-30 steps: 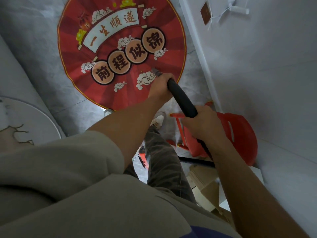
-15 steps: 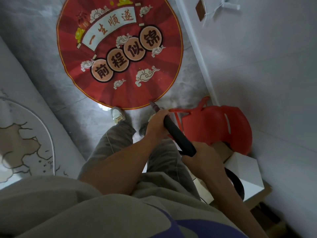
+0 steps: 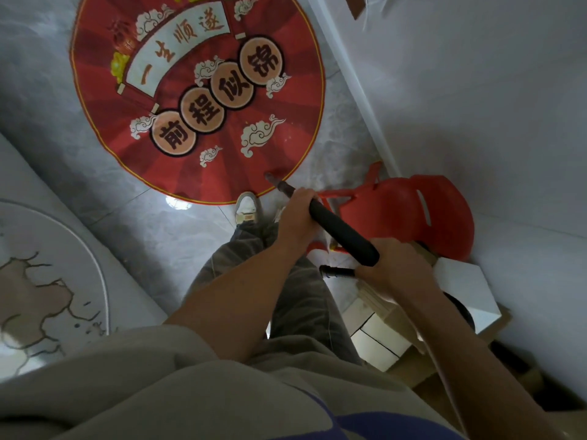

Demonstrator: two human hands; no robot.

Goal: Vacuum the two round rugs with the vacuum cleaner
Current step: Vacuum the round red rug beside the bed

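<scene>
Here, in the head view, we look down on a round red rug [image 3: 197,100] printed with Chinese characters, lying on the grey marble-look floor [image 3: 95,185] close to the white wall. We see the left hand [image 3: 298,217] gripping the black vacuum wand [image 3: 343,233] near its front, fingers curled tight round it. The right hand [image 3: 397,268] holds the rear end the same way, fingers wrapped round the tube. The wand's nozzle tip [image 3: 273,178] sits at the red rug's near edge, just ahead of a white shoe [image 3: 246,206]; we cannot tell whether it touches the pile. A red plastic chair [image 3: 413,214] lies tipped just beside the wand, with a white box [image 3: 463,287] beyond it.

We judge the work to be on the red rug, at its rim; how much of its surface is already cleaned we cannot read from here. The pale round rug [image 3: 47,281] with the brown outline pattern lies well apart at the left, away from the nozzle, and we take it as possibly still to do.
</scene>
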